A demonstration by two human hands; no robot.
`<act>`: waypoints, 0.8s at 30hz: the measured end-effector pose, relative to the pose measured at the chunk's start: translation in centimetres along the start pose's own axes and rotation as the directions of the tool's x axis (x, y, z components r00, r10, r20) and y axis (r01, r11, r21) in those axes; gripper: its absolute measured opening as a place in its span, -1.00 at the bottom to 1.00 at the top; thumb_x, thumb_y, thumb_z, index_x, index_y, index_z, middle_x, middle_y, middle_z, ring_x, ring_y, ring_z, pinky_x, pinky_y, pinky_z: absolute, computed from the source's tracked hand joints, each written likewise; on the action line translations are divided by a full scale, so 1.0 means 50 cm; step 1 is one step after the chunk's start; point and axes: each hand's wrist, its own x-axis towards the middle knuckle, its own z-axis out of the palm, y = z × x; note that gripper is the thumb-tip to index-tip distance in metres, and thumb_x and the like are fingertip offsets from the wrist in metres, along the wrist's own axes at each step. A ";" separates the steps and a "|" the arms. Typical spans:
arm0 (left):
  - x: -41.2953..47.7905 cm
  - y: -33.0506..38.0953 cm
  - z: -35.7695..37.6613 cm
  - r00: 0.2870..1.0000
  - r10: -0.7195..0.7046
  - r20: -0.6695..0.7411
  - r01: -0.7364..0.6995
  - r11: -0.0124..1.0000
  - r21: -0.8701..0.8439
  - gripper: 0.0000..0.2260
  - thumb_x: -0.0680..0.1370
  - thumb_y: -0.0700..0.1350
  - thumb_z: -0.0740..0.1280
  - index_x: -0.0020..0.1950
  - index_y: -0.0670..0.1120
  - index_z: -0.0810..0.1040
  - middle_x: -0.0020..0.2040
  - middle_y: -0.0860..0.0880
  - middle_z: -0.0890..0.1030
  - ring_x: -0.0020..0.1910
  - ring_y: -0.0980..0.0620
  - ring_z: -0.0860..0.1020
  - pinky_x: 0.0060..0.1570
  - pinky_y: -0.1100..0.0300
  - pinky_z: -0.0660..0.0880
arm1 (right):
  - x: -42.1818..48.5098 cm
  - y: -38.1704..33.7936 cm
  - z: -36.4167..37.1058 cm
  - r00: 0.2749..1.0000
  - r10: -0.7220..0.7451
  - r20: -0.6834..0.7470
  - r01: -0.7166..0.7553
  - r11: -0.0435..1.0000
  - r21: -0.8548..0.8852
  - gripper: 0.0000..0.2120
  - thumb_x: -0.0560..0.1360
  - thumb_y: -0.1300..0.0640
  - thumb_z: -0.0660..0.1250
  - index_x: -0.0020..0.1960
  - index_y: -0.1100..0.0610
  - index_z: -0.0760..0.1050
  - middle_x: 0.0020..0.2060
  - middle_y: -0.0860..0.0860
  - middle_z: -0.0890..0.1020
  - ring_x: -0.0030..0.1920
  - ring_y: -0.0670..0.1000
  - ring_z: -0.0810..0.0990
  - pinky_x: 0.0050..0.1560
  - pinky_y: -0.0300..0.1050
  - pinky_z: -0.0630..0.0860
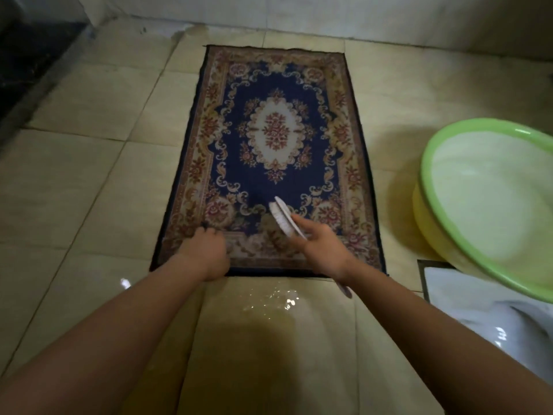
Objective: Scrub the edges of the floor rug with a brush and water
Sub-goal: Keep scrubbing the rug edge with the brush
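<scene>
The blue-and-beige floral rectangular floor rug (pixel 275 136) lies flat on wet tiles (pixel 269 313), long axis 12 to 6 o'clock. At 3 o'clock we see a green-rimmed plastic basin (pixel 484 123). Our left grip (pixel 205 253) rests curled on the near border; whether it pinches, we cannot tell. Our right grip (pixel 323 250) clasps the white plastic scrubbing brush (pixel 281 217), head pointing to 11 o'clock, inward of the near edge at 6; we judge it must draw back.

Matt cloth, glossy wet tile.
The blue floral woven rug (pixel 275 139) looks matt and short-piled; the beige floor tiles (pixel 89 175) are smooth and glossy under a film of water (pixel 269 298). The green plastic basin (pixel 431 205) is sleek, the white plastic brush (pixel 282 215) stiff-bristled.
</scene>
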 end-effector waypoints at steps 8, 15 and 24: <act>0.034 0.361 -0.124 0.890 0.431 -0.148 -0.428 0.902 0.049 -0.48 0.60 -0.04 0.15 0.52 -0.15 0.10 0.47 -0.10 0.19 0.42 -0.10 0.17 0.37 -0.01 0.27 | -0.040 0.086 -0.376 0.741 0.100 -0.664 -0.092 0.995 0.048 -0.45 0.48 0.19 0.22 0.46 -0.01 0.31 -0.08 0.02 0.55 -0.26 -0.01 0.46 -0.16 -0.08 0.45; 0.018 0.552 -0.114 0.718 0.620 -0.318 -0.634 0.770 0.070 -0.50 0.65 0.00 0.01 0.56 0.03 -0.08 0.57 0.02 -0.14 0.53 0.00 -0.14 0.47 0.05 -0.01 | -0.094 0.230 -0.518 0.686 0.410 -0.602 -0.525 0.851 -0.019 -0.60 0.48 0.22 0.20 0.30 0.19 0.49 0.02 0.25 0.63 -0.08 0.17 0.57 0.03 0.00 0.51; 0.026 0.594 -0.091 0.649 0.650 -0.395 -0.686 0.724 0.065 -0.59 0.66 0.04 -0.02 0.52 0.07 0.13 0.56 0.04 0.01 0.54 0.05 -0.10 0.48 0.12 -0.11 | -0.112 0.277 -0.545 0.717 0.451 -0.532 -0.624 0.755 -0.201 -0.66 0.55 0.19 0.19 0.28 0.10 0.54 -0.07 0.17 0.61 -0.25 0.14 0.49 -0.24 -0.08 0.52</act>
